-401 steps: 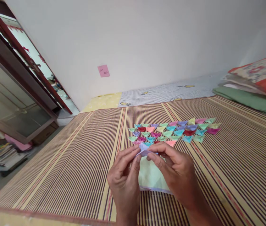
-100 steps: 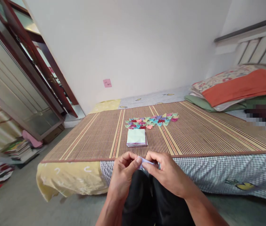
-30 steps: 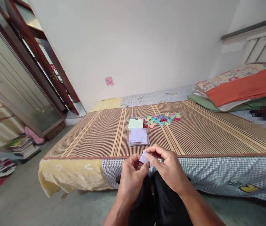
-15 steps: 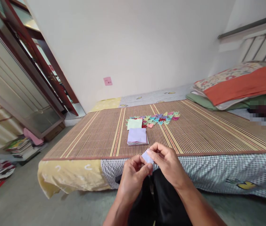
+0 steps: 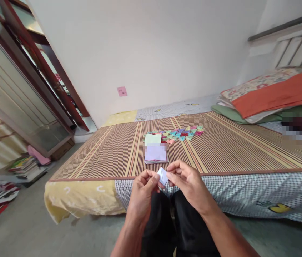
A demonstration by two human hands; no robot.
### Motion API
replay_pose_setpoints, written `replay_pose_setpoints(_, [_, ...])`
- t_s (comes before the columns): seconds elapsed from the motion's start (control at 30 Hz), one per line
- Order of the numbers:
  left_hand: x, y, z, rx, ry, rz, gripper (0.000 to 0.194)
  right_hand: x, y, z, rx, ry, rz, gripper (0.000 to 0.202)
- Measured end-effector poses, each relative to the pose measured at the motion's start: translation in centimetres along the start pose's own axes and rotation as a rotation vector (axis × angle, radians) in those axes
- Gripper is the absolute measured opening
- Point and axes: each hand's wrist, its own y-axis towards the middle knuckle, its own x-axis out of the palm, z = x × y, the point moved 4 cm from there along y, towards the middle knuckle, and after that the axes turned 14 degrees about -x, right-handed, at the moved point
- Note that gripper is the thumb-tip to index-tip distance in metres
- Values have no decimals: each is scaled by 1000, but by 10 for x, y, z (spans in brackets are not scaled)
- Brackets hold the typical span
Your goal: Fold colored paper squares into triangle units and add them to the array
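Note:
A small folded piece of pale lavender paper (image 5: 162, 176) is held between both hands in front of the bed's edge, with a crease down its face. My left hand (image 5: 146, 184) pinches its left corner between thumb and fingers. On the right corner, my right hand (image 5: 181, 175) has its thumb and fingertips closed. Beyond them, a stack of lavender square papers (image 5: 155, 153) lies on the striped mat (image 5: 108, 153). A pale green paper square (image 5: 153, 139) is just behind the stack. Many small colourful folded paper pieces (image 5: 184, 134) form a band behind and to the right.
Folded bedding with an orange cover (image 5: 276, 94) lies at the right rear of the bed. A pink note (image 5: 122, 91) is on the wall. Books (image 5: 24, 166) are piled on the floor at left, near the glass door (image 5: 19, 82).
My left hand has moved slightly left, so the hands are a little farther apart. The folded paper has shifted slightly left and turned, now showing a diamond shape with a crease.

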Motion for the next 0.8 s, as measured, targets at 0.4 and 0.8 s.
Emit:
replay_pose_setpoints(0.4, [-5,-7,13,159,87,-103,21,-2,-1,-16,-37,23,-86,14])
replay_pose_setpoints(0.8, [-11,-7,18,285,136,-85,14,2,-2,-15,-104,44,-92,11])
